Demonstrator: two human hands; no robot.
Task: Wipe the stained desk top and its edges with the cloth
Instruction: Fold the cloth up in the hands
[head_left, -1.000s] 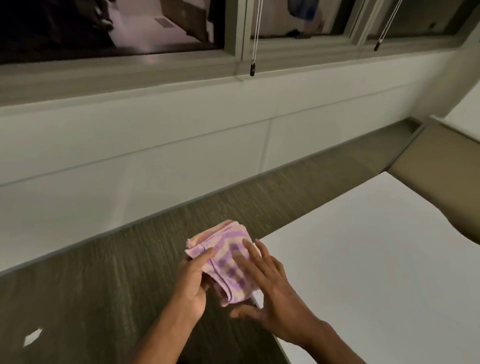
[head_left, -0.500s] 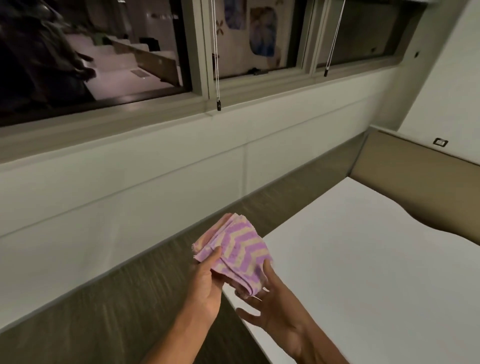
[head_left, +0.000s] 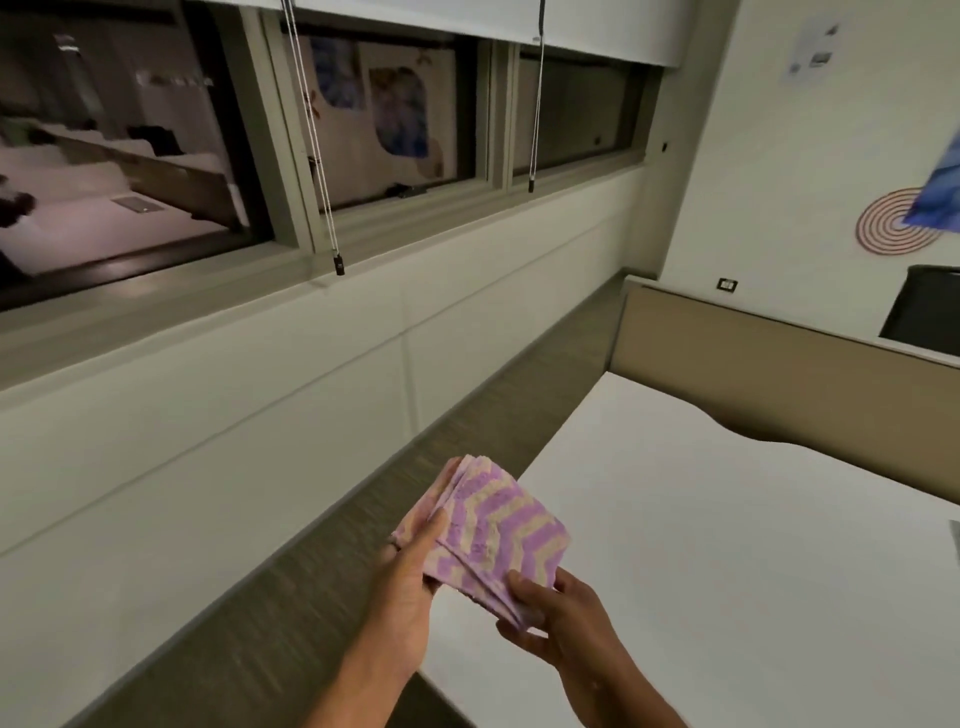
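Folded purple-and-cream zigzag cloth (head_left: 485, 535) held in air above near-left corner of white surface (head_left: 727, 545). Left hand (head_left: 410, 577) grips cloth's left edge, thumb on top; right hand (head_left: 558, 616) pinches lower right corner between thumb and fingers (head_left: 519, 636). Tan partition (head_left: 779, 384) borders surface's far side. Window (head_left: 260, 140) with hanging blind cords (head_left: 317, 156) left of surface, carpet strip (head_left: 322, 561) between.

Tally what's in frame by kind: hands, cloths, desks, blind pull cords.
Hands: 2, left hand and right hand, both gripping the cloth
Cloths: 1, folded purple-and-cream cloth, held above the desk corner
Desks: 1, white desk
Blind pull cords: 2, left cord, right cord
Total: 6
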